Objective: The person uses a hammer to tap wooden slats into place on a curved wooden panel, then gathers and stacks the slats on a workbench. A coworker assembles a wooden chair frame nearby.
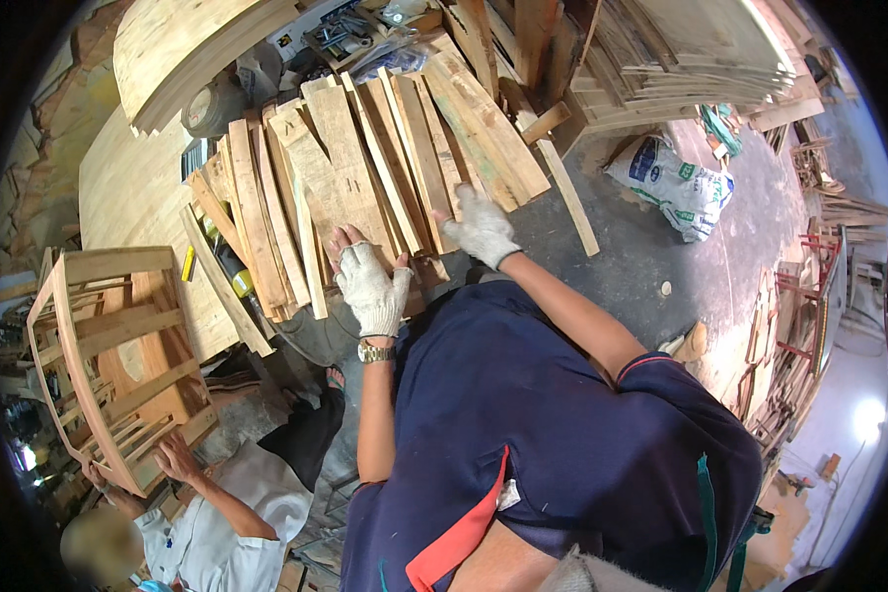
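Several wooden strips (337,158) lie side by side on the work surface before me, their near ends uneven. My left hand (373,292), in a cream knitted glove with bare fingertips, rests by the near ends of the middle strips, its fingers spread. To its right, my right hand (483,229) wears a similar glove and reaches to the near ends of the strips, thumb and fingers apart. Neither hand is closed round a strip. A wider plank (488,138) with a greenish stain lies just beyond my right hand.
A person (232,513) at the lower left has hands on a slatted wooden frame (99,345). Plywood sheets (681,59) are stacked at the far right, near a white printed sack (673,187) on the grey floor. Metal tools (343,37) and a bucket (210,109) sit behind the strips.
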`<state>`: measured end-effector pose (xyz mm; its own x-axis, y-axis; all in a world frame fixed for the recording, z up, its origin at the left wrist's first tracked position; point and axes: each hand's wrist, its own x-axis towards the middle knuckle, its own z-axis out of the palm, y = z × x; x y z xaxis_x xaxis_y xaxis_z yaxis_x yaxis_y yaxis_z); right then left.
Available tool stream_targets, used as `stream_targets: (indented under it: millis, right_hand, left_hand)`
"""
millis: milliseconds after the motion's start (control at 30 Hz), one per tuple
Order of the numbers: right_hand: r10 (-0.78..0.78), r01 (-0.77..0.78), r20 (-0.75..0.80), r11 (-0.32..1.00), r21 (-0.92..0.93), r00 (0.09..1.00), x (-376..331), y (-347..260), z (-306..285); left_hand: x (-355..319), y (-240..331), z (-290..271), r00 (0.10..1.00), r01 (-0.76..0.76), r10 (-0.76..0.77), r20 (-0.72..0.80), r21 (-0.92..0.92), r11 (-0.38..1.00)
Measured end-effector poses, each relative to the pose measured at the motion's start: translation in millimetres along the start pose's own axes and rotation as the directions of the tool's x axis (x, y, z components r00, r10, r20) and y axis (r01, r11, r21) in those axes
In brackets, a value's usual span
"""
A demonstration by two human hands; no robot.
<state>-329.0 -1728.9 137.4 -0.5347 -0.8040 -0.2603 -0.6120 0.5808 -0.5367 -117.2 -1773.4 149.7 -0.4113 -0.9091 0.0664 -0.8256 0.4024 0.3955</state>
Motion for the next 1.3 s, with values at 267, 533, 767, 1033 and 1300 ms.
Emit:
stream_targets:
  millis: [267,533,767,1033,1300]
  right_hand:
    - [0.008,-0.007,-0.003,0.989,0.150,1.000,2.0,3.0,-10.3]
    - [-0.080,0.063,-0.142,0.991,-0.121,0.987,-5.0,83.6,-24.2]
    - [-0.117,-0.037,-0.324,0.901,-0.432,0.939,28.4,66.5,-23.2]
    - [0.005,-0.008,-0.012,0.952,-0.304,1.000,21.2,-2.7,-12.2]
    - [-0.084,0.081,-0.006,0.983,-0.166,0.996,19.1,12.6,-12.8]
  left_hand:
    - [0.9,2.2,-4.3,1.000,0.022,-0.022,0.007,-0.035,0.999]
    - [-2.8,-3.1,1.9,0.999,-0.012,0.010,-0.044,-0.052,0.999]
    - [0.7,3.5,-3.4,1.000,0.011,-0.012,-0.025,-0.007,1.000]
    - [0.5,2.5,-2.0,0.999,0.031,-0.031,-0.008,-0.019,0.999]
    - [-0.4,3.0,-4.3,0.999,0.029,-0.030,-0.017,-0.040,0.999]
